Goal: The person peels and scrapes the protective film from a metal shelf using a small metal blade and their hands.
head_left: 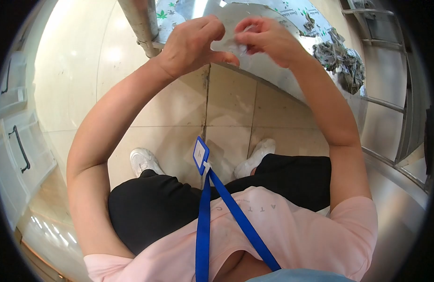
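My left hand (193, 44) is raised over the near edge of a shiny metal sheet or tabletop (273, 70). Its fingers curl while the thumb stands apart, and nothing shows between them. Close beside it, my right hand (268, 41) is slightly blurred, its fingers pinched on a small translucent scrap of plastic film (244, 47). Printed film with green leaf marks (161, 15) covers part of the metal, with ragged torn edges. Crumpled grey film (339, 61) hangs at the metal's right side.
A metal post (139, 21) stands at the left of the metal surface. Metal racking (386, 101) runs along the right. Clear drawers with dark handles (22, 148) are at the left. Below are floor tiles (179, 105) and my white shoes (145, 160). A blue lanyard badge (201, 154) hangs down.
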Demonstrator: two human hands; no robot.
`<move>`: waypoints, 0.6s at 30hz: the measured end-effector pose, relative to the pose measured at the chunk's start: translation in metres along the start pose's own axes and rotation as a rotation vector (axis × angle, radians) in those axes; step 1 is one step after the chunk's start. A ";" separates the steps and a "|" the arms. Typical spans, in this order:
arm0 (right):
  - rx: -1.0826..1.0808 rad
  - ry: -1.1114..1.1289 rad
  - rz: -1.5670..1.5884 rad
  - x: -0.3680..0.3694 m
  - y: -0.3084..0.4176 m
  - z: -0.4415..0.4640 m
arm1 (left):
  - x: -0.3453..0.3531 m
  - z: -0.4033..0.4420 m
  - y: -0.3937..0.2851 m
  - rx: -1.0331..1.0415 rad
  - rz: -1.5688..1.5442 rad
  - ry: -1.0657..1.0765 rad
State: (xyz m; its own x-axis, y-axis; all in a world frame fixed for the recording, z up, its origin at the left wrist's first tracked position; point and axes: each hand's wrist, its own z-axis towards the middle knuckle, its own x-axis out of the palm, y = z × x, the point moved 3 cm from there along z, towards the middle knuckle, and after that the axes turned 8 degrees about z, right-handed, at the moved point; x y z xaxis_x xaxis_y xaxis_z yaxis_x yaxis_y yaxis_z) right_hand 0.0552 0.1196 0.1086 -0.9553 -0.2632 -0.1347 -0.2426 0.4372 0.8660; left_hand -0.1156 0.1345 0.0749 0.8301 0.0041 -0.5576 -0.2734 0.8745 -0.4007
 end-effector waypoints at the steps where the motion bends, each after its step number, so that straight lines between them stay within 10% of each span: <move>1: -0.113 -0.146 -0.221 -0.020 -0.001 0.007 | 0.003 -0.002 0.000 -0.007 0.008 0.024; 3: -0.356 -0.361 -0.498 -0.072 -0.006 0.021 | 0.010 -0.012 0.002 -0.023 0.025 0.071; 14: -0.116 -0.991 -1.493 -0.230 -0.079 0.032 | 0.014 -0.035 0.008 -0.094 0.098 0.258; 18: -0.020 -0.927 -1.266 -0.224 -0.066 0.053 | 0.011 -0.040 0.022 -0.070 0.201 0.230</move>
State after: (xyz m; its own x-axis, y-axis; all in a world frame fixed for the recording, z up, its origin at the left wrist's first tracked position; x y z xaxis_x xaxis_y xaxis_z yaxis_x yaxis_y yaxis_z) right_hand 0.2759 0.1955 0.0563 0.0901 0.1667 -0.9819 -0.9411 0.3369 -0.0291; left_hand -0.1315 0.1342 0.0311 0.6268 0.0568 -0.7771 -0.4603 0.8317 -0.3104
